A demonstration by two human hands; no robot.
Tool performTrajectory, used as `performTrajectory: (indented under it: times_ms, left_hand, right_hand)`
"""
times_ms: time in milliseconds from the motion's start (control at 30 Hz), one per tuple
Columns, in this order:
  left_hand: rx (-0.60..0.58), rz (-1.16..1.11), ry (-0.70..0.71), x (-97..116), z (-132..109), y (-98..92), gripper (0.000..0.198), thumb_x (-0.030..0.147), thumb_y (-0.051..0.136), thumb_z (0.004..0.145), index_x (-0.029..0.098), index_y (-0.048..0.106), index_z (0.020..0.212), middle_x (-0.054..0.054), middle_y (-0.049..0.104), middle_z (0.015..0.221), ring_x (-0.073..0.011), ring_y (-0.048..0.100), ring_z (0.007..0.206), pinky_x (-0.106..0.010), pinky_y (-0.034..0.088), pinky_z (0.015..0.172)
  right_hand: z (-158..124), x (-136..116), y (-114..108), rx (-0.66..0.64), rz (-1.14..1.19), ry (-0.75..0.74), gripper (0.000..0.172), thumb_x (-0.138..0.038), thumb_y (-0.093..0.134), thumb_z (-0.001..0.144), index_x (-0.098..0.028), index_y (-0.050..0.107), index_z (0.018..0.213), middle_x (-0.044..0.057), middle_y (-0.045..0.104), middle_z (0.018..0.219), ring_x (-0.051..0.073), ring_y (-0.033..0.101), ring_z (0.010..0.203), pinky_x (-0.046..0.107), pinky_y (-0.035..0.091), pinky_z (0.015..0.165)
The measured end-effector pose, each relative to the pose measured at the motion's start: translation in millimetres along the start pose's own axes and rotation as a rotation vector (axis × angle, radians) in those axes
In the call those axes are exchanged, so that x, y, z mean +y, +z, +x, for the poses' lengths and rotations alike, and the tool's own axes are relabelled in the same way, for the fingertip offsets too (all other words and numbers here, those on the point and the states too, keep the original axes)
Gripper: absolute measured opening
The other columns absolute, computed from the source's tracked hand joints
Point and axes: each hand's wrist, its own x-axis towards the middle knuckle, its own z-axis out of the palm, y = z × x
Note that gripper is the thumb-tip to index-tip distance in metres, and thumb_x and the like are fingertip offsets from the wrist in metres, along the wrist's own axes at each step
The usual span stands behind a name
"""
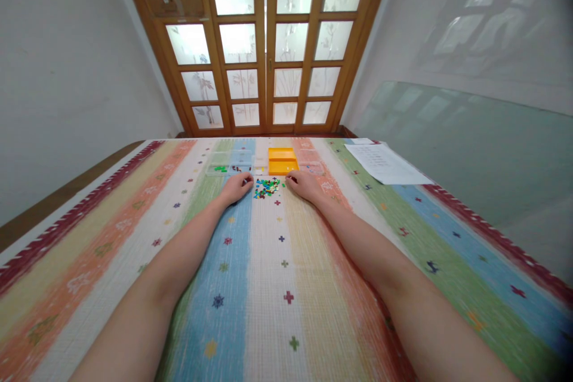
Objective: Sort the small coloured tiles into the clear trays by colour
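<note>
A small heap of tiny coloured pieces [267,187], green, blue, yellow and dark red, lies on the striped tablecloth. At its left edge rests my left hand [237,188], fingers curled and tips pressed together; anything between them is too small to see. On the heap's other side, my right hand [304,185] is closed in a similar pinch, and its fingertips are partly hidden. Just behind the hands stand a clear tray [215,158] with green and dark red pieces sorted in separate compartments, and an orange-yellow box [283,158] with an open lid.
Another clear container [312,166] stands right of the orange box, with few small pieces in it. Printed white sheets [385,164] lie at the far right. The tablecloth [268,310] covers the table up to its far edge, before wooden glass-paned doors [266,71].
</note>
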Motion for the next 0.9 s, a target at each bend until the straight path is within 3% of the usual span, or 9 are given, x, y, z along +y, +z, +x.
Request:
performTrajectory:
  times_ms: [167,333,467,600,700,900]
  left_hand:
    - [0.201,-0.241,-0.174,-17.3,5.9,-2.6,0.012,0.031,0.060,0.089,0.021,0.064,0.092,-0.001,0.070,0.081,-0.0154,0.062,0.065,-0.028,0.049,0.067]
    - [0.492,-0.431,-0.338,-48.3,10.1,-18.5,0.012,0.027,0.064,0.082,0.018,0.065,0.090,-0.002,0.069,0.079,-0.0143,0.059,0.062,-0.025,0.047,0.061]
    - [0.636,-0.568,-0.454,-69.4,9.0,-30.6,0.018,0.030,0.066,0.080,0.017,0.065,0.092,-0.003,0.071,0.082,-0.0122,0.057,0.057,-0.024,0.046,0.058]
    - [0.715,-0.622,-0.495,-81.6,8.0,-35.0,0.020,0.031,0.066,0.079,0.016,0.066,0.093,-0.004,0.072,0.082,-0.0116,0.057,0.055,-0.023,0.047,0.056]
    - [0.712,-0.622,-0.480,-85.8,9.1,-34.8,0.020,0.032,0.067,0.077,0.016,0.066,0.090,-0.005,0.072,0.081,-0.0121,0.058,0.056,-0.023,0.047,0.056]
    - [0.713,-0.575,-0.515,-89.3,12.4,-34.6,0.022,0.033,0.065,0.077,0.016,0.066,0.091,-0.005,0.072,0.080,-0.0122,0.059,0.057,-0.021,0.045,0.054]
  right_hand:
    - [-0.1,0.6,0.3,0.006,0.002,-0.012,0.028,-0.029,0.050,0.102,-0.019,0.076,0.101,0.009,0.078,0.102,0.022,0.066,0.092,0.029,0.040,0.075]
    - [1.0,3.0,2.5,0.008,0.001,-0.011,0.027,-0.029,0.051,0.102,-0.020,0.076,0.101,0.008,0.077,0.101,0.021,0.065,0.090,0.028,0.039,0.074]
    - [1.8,2.2,2.2,-0.003,0.004,-0.001,0.026,-0.029,0.052,0.102,-0.019,0.075,0.097,0.008,0.077,0.100,0.021,0.065,0.089,0.027,0.039,0.074]
    - [2.3,-7.1,-2.9,0.006,0.036,-0.010,0.026,-0.029,0.052,0.103,-0.019,0.076,0.099,0.009,0.077,0.101,0.021,0.065,0.091,0.027,0.040,0.076]
    - [3.2,-21.1,-6.6,0.010,0.095,-0.058,0.026,-0.029,0.052,0.104,-0.019,0.076,0.100,0.008,0.077,0.102,0.020,0.066,0.092,0.027,0.041,0.078]
    - [0.2,-61.7,-4.6,-0.115,0.149,-0.291,0.021,-0.030,0.057,0.103,-0.022,0.076,0.108,0.006,0.075,0.103,0.019,0.063,0.092,0.027,0.041,0.081]
